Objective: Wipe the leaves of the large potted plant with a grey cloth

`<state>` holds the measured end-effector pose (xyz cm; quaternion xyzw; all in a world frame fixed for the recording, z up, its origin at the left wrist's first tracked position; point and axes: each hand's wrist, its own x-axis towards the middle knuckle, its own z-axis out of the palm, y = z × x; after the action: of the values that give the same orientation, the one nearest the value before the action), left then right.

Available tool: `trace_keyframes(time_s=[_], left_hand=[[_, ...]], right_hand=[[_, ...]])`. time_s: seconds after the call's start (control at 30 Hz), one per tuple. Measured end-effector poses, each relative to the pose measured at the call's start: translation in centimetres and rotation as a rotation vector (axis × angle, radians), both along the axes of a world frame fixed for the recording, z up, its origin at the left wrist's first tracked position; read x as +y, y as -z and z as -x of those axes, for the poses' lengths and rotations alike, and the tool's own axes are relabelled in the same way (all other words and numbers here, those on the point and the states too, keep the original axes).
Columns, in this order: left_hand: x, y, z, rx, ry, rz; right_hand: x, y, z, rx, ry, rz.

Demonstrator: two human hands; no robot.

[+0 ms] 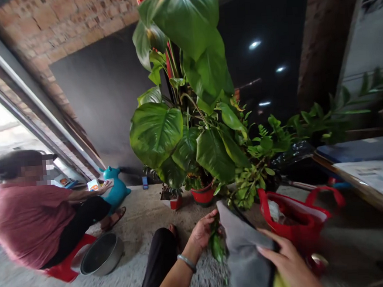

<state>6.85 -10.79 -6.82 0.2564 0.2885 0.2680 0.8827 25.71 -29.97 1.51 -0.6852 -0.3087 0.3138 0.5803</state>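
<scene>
w/in r hand, gray cloth

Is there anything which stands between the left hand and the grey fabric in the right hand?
Yes, some green leaves hang by the fingers of the left hand, in the gap before the grey fabric. Whether the fingertips touch the fabric is not clear. The right hand holds the fabric from the other side.

Ahead of the left hand a red flowerpot blocks; leftward, a trouser leg, then passable concrete floor. Ahead of the right hand, a red tote bag obstructs.
</scene>
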Motion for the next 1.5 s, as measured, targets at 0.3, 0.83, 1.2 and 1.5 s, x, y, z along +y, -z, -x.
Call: trace_keyframes(time_s=[0.3, 0.83, 1.2, 1.5], left_hand=[[-1.4, -2.3, -1.0, 0.022, 0.011, -0.026], [-1.4, -3.1, -0.1, 0.379, -0.162, -0.438], [-3.3, -8.3, 1.5, 0.074, 0.094, -0.286], [-5.2, -6.1, 1.8, 0.142, 0.150, -0.132]], right_hand=[[9.7, -16.4, -3.9, -0.873, 0.188, -0.221], [3.0, 2.4, 2.1, 0.410, -0.069, -0.102], [4.4, 2.8, 6.1, 0.783, 0.052, -0.065], [5.2, 3.1, 6.0, 0.540, 0.221, -0.053]])
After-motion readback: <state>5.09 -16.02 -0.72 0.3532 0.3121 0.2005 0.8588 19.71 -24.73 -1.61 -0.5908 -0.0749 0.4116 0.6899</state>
